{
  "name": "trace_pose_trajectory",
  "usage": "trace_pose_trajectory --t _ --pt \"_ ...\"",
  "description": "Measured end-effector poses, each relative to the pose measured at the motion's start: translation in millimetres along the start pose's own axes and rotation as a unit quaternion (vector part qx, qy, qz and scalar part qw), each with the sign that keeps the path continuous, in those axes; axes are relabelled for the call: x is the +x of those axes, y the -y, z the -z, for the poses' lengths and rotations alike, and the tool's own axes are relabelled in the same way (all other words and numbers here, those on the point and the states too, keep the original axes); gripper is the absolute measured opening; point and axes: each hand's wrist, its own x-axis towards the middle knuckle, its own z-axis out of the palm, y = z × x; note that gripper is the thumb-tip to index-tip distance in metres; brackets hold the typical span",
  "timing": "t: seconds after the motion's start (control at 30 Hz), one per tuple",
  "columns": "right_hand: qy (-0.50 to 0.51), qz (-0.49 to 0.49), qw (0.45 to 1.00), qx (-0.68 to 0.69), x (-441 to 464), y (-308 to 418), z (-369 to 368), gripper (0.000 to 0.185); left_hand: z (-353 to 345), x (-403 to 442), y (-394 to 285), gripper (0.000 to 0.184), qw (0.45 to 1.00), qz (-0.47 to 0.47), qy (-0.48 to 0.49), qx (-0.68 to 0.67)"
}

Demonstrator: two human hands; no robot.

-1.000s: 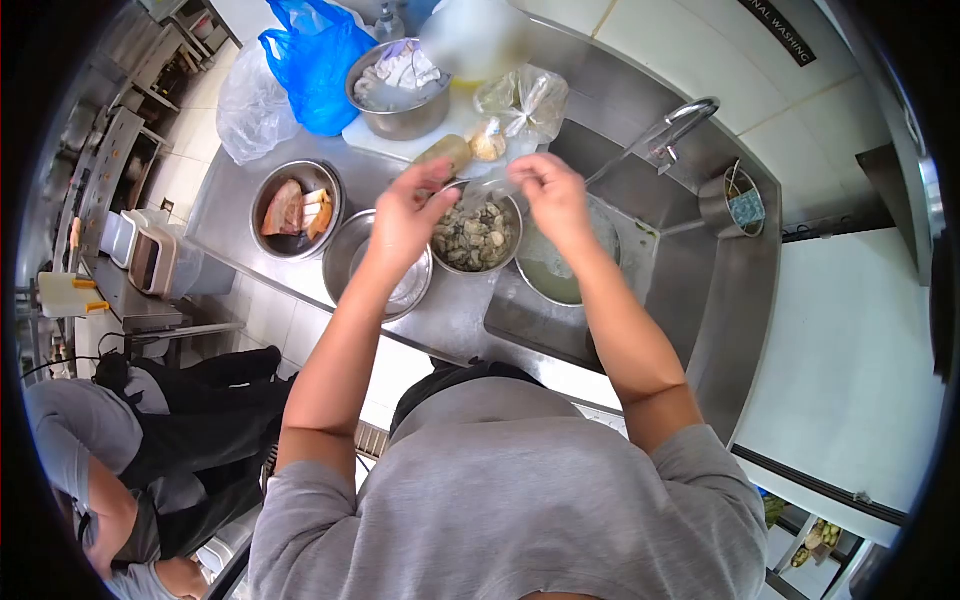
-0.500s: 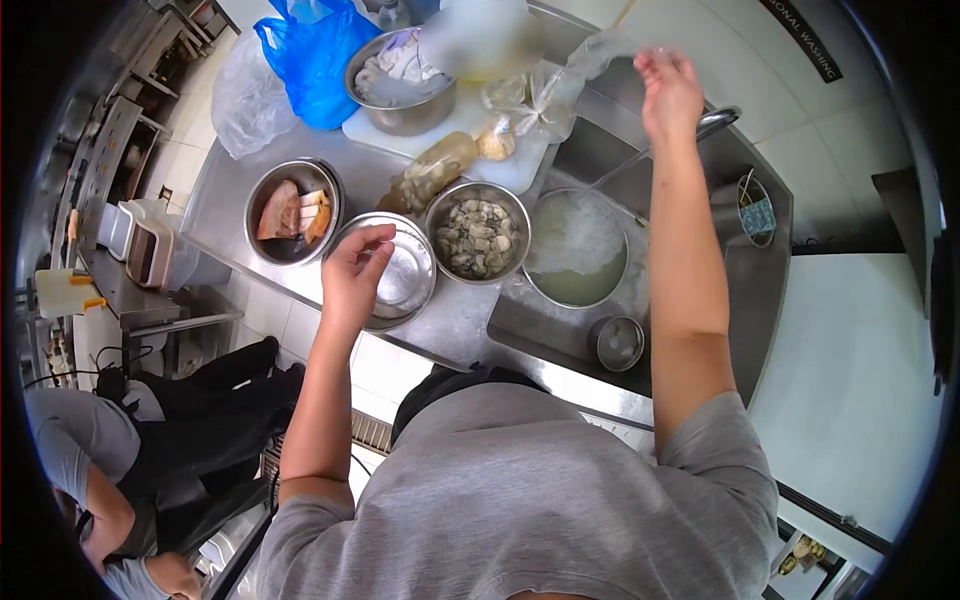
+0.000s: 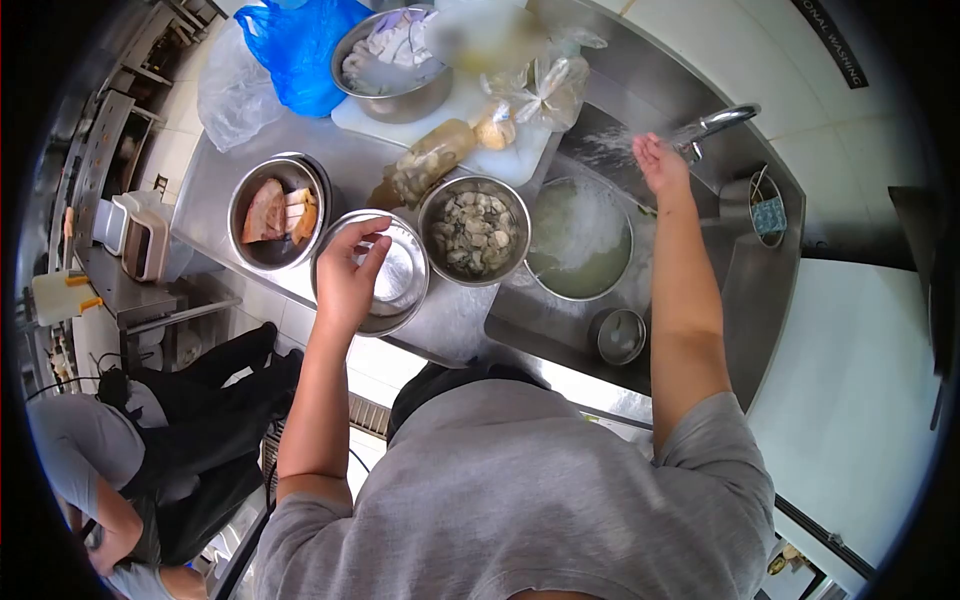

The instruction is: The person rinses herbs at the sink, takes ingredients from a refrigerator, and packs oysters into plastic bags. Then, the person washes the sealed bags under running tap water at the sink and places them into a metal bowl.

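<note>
My right hand [image 3: 662,166] is under the running tap [image 3: 728,118], with water spraying off its fingers. Those fingers are stretched out and hold nothing. Below it in the sink, a large round bowl [image 3: 580,285] contains cloudy, foamy water. My left hand [image 3: 352,275] hovers over a shiny metal bowl [image 3: 400,285], partly covering it; its thumb and fingers are curved but apart, with nothing visible between them. Beside that stands a metal bowl [image 3: 428,265] of shucked shellfish that look like oysters [image 3: 475,232]. Farther left, another metal bowl [image 3: 240,255] holds pieces of meat [image 3: 265,212].
A small metal cup [image 3: 619,338] sits low in the sink. On a white board [image 3: 375,125] are a pot [image 3: 400,105] of pale food and tied plastic bags [image 3: 548,88]. A blue bag [image 3: 300,55] lies behind. Another person [image 3: 90,440] is at lower left.
My right hand has come down and toward me, into the stream from the tap, and water now splashes off it. My left hand has barely moved. The view has shifted slightly.
</note>
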Motion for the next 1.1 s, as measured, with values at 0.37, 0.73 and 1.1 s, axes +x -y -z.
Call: trace_pose_trajectory --t 0.37,0.73,1.1 --pt "0.009 0.127 0.855 -0.503 -88 -12 -83 0.015 -22 -16 -7 0.021 0.996 -0.081 0.036 0.014" --pt "-0.044 -0.044 0.958 -0.280 -29 -2 -64 0.029 37 -60 18 0.021 0.999 -0.010 0.038 0.003" --pt "0.195 0.453 0.330 -0.805 -104 -93 -268 0.022 65 -57 15 0.020 0.999 -0.003 0.014 0.052"
